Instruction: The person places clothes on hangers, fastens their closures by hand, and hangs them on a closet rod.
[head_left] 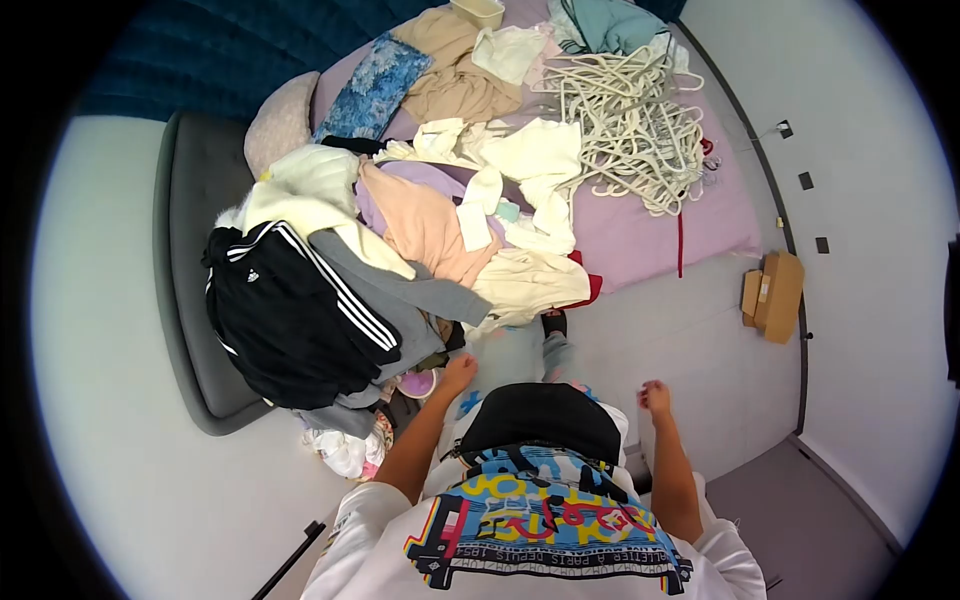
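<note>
My left hand (460, 373) hangs at my left thigh with its fingers curled in; I see nothing in it. Just beyond it are the hem of a grey garment (425, 288) and the big clothes heap. A black jacket with white stripes (290, 310) lies on the heap's near left side. Peach cloth (425, 225) and a cream garment (530, 283) lie farther right. My right hand (654, 396) is held out over the floor on my right, fingers loosely bent and slightly apart, touching nothing.
Many white hangers (640, 130) are piled on the pink bed (640, 245). A blue patterned pillow (375, 85) and beige cloth lie at the back. A dark grey padded headboard (190, 290) borders the left. A cardboard box (780, 297) stands by the right wall.
</note>
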